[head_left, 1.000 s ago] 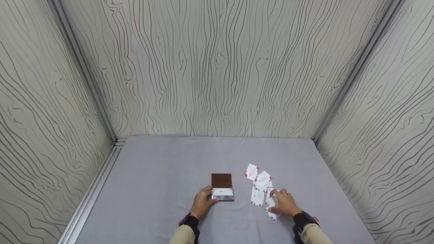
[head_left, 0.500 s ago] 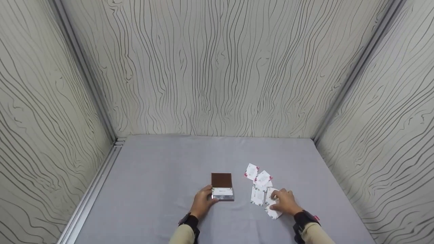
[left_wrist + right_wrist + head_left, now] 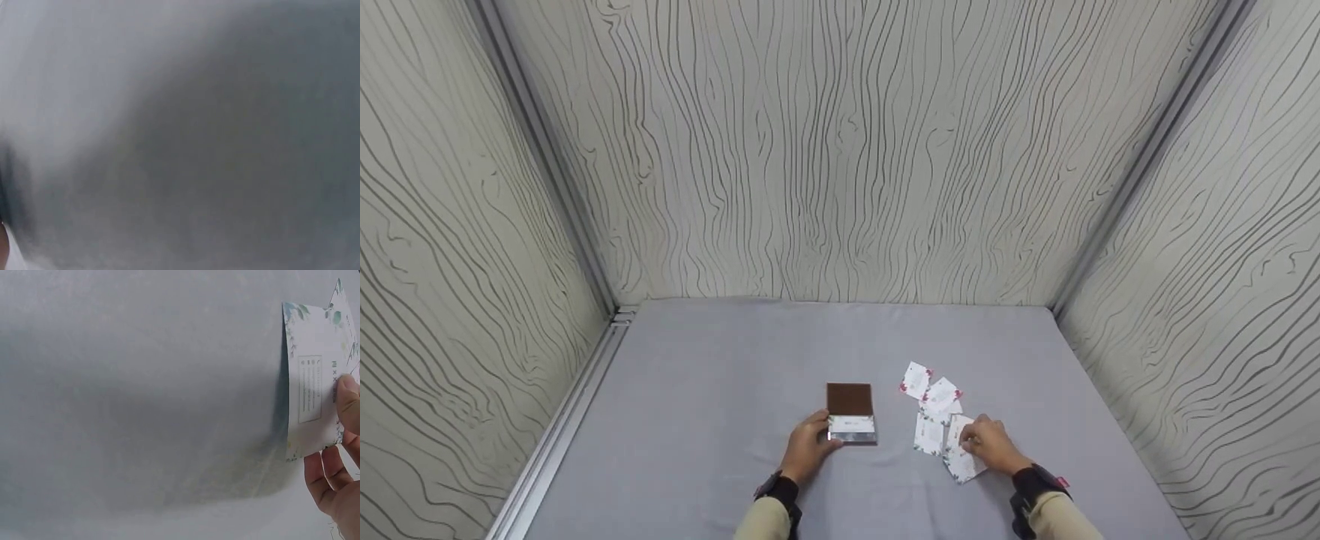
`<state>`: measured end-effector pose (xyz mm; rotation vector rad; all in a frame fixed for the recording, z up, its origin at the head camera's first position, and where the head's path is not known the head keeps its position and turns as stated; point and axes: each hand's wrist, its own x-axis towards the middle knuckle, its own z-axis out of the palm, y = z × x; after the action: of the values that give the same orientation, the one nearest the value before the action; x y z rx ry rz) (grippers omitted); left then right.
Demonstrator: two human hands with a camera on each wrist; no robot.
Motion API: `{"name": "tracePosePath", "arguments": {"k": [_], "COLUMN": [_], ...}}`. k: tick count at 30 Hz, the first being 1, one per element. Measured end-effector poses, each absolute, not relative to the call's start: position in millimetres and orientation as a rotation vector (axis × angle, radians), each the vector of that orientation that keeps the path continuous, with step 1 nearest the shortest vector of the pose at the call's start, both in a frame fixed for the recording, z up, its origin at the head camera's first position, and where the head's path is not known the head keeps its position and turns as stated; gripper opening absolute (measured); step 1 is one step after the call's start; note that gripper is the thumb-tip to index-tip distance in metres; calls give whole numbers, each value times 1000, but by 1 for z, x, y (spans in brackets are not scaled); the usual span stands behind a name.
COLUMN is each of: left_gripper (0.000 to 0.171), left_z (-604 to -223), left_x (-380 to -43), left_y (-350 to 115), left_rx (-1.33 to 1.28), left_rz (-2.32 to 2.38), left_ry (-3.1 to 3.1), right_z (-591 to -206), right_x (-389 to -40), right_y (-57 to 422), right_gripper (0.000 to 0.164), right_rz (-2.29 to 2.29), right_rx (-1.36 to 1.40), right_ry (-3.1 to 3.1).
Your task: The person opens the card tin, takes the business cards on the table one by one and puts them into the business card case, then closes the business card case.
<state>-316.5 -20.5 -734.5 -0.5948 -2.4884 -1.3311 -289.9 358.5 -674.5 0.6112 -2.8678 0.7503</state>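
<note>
At the middle of the table lies an open brown card case (image 3: 850,399) with a white floral card (image 3: 852,424) in its near part. My left hand (image 3: 804,448) grips the case's left side, thumb at the near edge. To the right, my right hand (image 3: 991,445) pinches a white business card (image 3: 964,468) with leafy corners. In the right wrist view that card (image 3: 308,377) stands raised off the cloth, thumb on its printed face and fingertips at its lower edge. The left wrist view shows mostly blurred grey cloth and a sliver of skin at its lower left.
Several floral cards, such as a red-cornered card (image 3: 916,379) and a green-cornered card (image 3: 928,435), lie loosely overlapped beside the right hand. Grey cloth (image 3: 720,375) covers the table. Wood-patterned panels (image 3: 840,150) enclose the back and sides.
My right thumb and fingers have drawn together on the nearest card, which has shifted and turned slightly. The left hand and the case have stayed in place.
</note>
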Motion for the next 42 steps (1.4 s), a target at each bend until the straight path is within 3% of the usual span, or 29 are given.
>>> {"name": "tracePosePath", "arguments": {"k": [15,42], "left_gripper": [37,37], "left_z": [-733,-733], "left_x": [-316,-316], "left_y": [-21,-21], "left_rx": [-599,-601], "left_rz": [-1322,-1330], "left_ry": [-2467,-2480], "right_z": [-670,-673], "right_x": [-292,-299], "right_y": [348,323], "right_gripper": [29,21], "right_rz": [852,889], "right_rx": [777,705], "right_ry": [-2791,-2803]}}
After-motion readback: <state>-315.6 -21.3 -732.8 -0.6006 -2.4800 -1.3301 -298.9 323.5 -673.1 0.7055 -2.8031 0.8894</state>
